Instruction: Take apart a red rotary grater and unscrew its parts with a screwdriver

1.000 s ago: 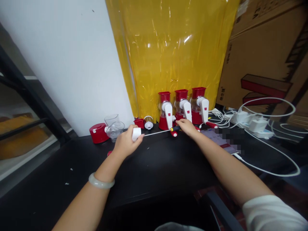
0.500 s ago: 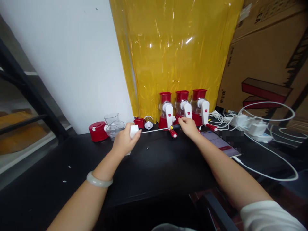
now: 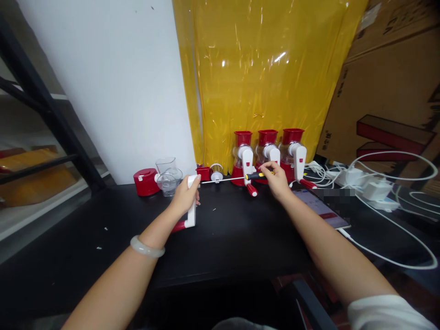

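Note:
My left hand (image 3: 184, 196) is closed around a white crank handle (image 3: 191, 214), whose red grip points left, low over the black table. In my right hand (image 3: 277, 182), the fingers pinch the black and yellow handle of a screwdriver (image 3: 253, 176). Its long metal shaft runs level to the left, and the tip end meets the top of the crank handle; the exact contact is hidden. Behind my left hand are a red base (image 3: 146, 182) and a clear plastic housing (image 3: 167, 178). A metal grating drum (image 3: 216, 173) lies beside a small red part (image 3: 203, 173).
Three assembled red and white rotary graters (image 3: 293, 149) stand at the back, close behind my right hand. A tablet (image 3: 321, 211) with a white cable lies at right, near several chargers (image 3: 378, 189). Yellow film (image 3: 268, 82) and a cardboard box (image 3: 385, 82) stand behind.
The crank handle has turned in my left hand, so its long arm and red grip now show. More of the screwdriver's handle is visible at my right fingers. The view has shifted slightly.

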Available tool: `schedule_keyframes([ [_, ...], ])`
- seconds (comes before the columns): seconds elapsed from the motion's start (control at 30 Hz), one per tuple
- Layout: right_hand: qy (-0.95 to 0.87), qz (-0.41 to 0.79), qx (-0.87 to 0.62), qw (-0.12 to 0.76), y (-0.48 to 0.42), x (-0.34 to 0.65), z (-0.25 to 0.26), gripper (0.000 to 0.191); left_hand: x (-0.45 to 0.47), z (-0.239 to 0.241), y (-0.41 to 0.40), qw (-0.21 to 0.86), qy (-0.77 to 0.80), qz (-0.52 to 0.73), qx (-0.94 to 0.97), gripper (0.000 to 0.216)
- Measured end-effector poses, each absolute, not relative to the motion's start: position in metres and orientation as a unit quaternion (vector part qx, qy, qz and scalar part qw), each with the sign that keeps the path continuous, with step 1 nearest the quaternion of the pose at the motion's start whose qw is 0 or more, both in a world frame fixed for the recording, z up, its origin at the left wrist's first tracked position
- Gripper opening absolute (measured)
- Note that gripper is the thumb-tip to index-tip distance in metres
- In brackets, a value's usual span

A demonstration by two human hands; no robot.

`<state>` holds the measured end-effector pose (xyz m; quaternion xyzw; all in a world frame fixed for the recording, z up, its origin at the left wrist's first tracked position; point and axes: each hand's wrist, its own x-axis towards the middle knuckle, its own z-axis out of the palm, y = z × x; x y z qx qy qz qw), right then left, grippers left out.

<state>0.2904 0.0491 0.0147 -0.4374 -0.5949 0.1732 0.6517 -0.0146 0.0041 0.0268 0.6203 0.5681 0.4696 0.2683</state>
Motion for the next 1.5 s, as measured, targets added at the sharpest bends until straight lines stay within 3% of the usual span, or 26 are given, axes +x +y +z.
schedule_keyframes([
  [0.2,-0.602,0.253,-0.543,0.528,0.044,0.29,0.016,0.053,-0.019,0.031,-0.002,0.109,0.58,0.424,0.686,0.044],
  [0.4,-0.649,0.206,-0.555,0.478,0.049,0.291,0.012,0.044,-0.028,0.039,-0.005,-0.046,0.588,0.386,0.71,0.049],
  [0.93,-0.482,0.44,-0.308,0.692,0.054,0.286,0.013,0.044,-0.022,0.034,-0.002,0.107,0.558,0.444,0.693,0.042],
  [1.17,-0.485,0.455,-0.299,0.684,0.057,0.29,0.01,0.036,-0.022,0.033,-0.001,0.121,0.549,0.455,0.69,0.04],
  [1.5,-0.612,0.275,-0.493,0.554,0.053,0.294,0.008,0.042,-0.022,0.033,0.0,0.154,0.547,0.468,0.677,0.044],
])
